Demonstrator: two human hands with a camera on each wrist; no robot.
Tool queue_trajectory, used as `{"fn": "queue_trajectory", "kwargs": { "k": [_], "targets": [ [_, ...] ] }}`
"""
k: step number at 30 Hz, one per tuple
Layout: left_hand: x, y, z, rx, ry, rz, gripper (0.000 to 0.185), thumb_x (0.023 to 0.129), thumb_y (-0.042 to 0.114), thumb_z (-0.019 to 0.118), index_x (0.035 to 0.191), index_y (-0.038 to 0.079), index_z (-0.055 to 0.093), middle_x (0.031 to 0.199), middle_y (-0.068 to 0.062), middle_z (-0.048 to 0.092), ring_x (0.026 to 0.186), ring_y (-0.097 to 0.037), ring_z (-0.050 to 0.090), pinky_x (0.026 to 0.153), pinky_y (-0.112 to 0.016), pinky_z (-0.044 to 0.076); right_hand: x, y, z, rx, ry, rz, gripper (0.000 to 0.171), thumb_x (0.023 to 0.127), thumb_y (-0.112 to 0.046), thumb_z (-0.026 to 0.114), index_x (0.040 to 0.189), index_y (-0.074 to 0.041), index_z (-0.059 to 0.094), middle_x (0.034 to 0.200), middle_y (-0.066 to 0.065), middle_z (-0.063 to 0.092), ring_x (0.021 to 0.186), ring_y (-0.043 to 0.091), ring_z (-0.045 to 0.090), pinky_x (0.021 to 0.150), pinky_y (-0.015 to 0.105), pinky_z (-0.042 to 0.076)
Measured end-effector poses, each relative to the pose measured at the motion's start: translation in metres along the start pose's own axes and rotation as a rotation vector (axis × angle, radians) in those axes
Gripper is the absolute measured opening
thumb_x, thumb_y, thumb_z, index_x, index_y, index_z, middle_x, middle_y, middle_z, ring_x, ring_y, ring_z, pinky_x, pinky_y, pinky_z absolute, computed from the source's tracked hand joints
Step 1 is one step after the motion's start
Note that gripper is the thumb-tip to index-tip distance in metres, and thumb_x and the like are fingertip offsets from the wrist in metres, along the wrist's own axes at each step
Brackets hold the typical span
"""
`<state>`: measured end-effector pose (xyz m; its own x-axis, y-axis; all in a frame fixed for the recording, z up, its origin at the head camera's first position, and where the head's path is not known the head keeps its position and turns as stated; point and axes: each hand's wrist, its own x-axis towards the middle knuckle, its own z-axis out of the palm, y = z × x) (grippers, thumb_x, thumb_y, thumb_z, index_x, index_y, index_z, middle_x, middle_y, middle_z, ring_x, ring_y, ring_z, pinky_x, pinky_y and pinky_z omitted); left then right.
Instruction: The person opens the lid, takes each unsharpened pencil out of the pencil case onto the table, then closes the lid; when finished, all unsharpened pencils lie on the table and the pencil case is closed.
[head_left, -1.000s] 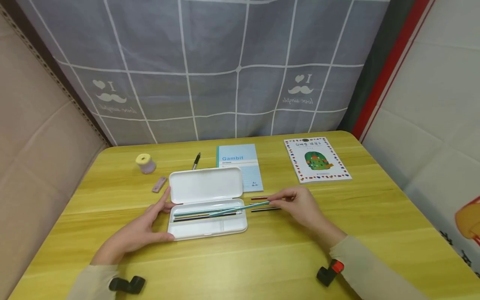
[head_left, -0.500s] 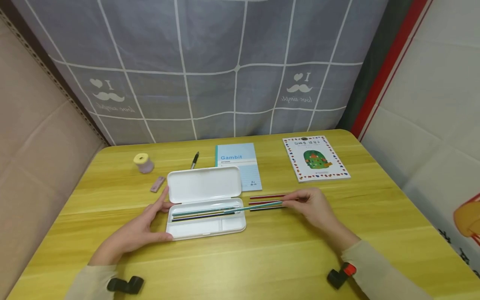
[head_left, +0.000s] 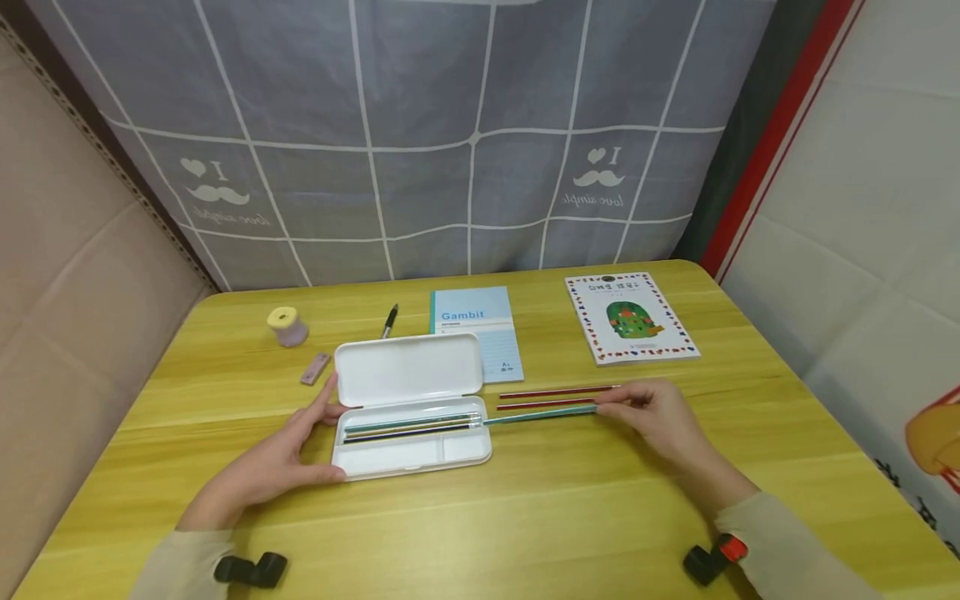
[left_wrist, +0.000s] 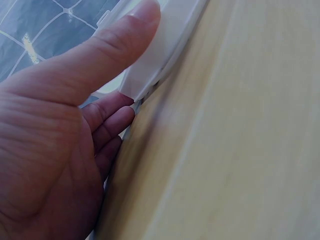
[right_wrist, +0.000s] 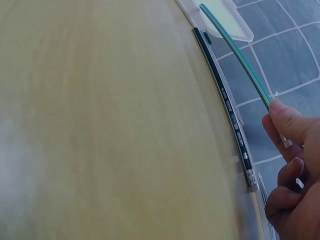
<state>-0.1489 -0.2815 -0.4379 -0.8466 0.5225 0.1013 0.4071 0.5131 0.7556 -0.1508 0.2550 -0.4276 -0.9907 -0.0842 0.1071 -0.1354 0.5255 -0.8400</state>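
Observation:
An open white pencil case [head_left: 390, 457] lies on the table with its lid tipped back and several pencils [head_left: 408, 428] in its long compartment. My left hand [head_left: 277, 460] holds the case's left end, thumb at the front corner and fingers towards the hinge. Between thumb and fingers, my right hand [head_left: 663, 417] pinches a teal pencil [head_left: 540, 414] near its eraser end, just right of the case. Two dark red pencils [head_left: 555, 392] lie behind it. A black pencil [right_wrist: 226, 100] rests on the table in the right wrist view; the teal one hides it from the head view.
Behind the case are a blue notebook [head_left: 495, 337], partly covered by the lid, and a black pen [head_left: 390, 320]. A pink eraser [head_left: 315, 368] and a yellow-topped container [head_left: 288, 327] stand at left. A picture book [head_left: 632, 318] lies at back right.
My right hand has moved right, drawing the teal pencil from over the case to beside it, and has lowered it in front of the red pencils. The left hand stays on the case.

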Motion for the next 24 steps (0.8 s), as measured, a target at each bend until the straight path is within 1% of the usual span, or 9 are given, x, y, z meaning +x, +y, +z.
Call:
{"fn": "queue_trajectory", "kwargs": {
  "k": [3,12,18,24],
  "targets": [
    [0.0001,-0.001,-0.0007,-0.001,-0.004,-0.001,0.127,0.083,0.026,0.09,0.169,0.02,-0.003,0.15,-0.011,0.054,0.131,-0.003,0.043,0.109,-0.001,0.012,-0.0009,0.0029,-0.002,-0.006,0.005,0.006,0.009,0.089,-0.013,0.084,0.095,-0.007,0.084,0.094,0.008,0.078,0.063,0.008,0.05,0.055,0.025,0.042],
    [0.0005,-0.0041,-0.0003,-0.013,-0.009,-0.006,0.127,0.083,0.026,0.09,0.169,0.023,-0.003,0.15,-0.011,0.053,0.131,-0.002,0.042,0.109,-0.001,0.012,-0.0024,0.0064,-0.0049,-0.038,0.011,0.015,0.008,0.088,-0.013,0.084,0.093,-0.006,0.084,0.091,0.005,0.078,0.065,0.007,0.051,0.056,0.024,0.043],
    [0.0006,-0.0034,0.0002,-0.017,-0.012,0.001,0.127,0.083,0.025,0.09,0.169,0.022,-0.003,0.15,-0.011,0.053,0.131,-0.001,0.042,0.109,-0.001,0.013,-0.0058,0.0073,-0.0078,-0.073,-0.001,0.031,0.008,0.089,-0.014,0.084,0.092,-0.007,0.084,0.091,0.005,0.078,0.069,0.006,0.055,0.061,0.023,0.046],
    [0.0007,-0.0025,0.0,-0.011,-0.009,-0.003,0.127,0.083,0.025,0.09,0.169,0.021,-0.004,0.15,-0.01,0.053,0.131,0.0,0.042,0.109,-0.001,0.012,-0.0061,0.0107,-0.0101,-0.151,-0.008,0.033,0.004,0.088,-0.015,0.085,0.09,-0.011,0.084,0.092,0.002,0.079,0.075,0.006,0.06,0.066,0.023,0.049]
  ]
}}
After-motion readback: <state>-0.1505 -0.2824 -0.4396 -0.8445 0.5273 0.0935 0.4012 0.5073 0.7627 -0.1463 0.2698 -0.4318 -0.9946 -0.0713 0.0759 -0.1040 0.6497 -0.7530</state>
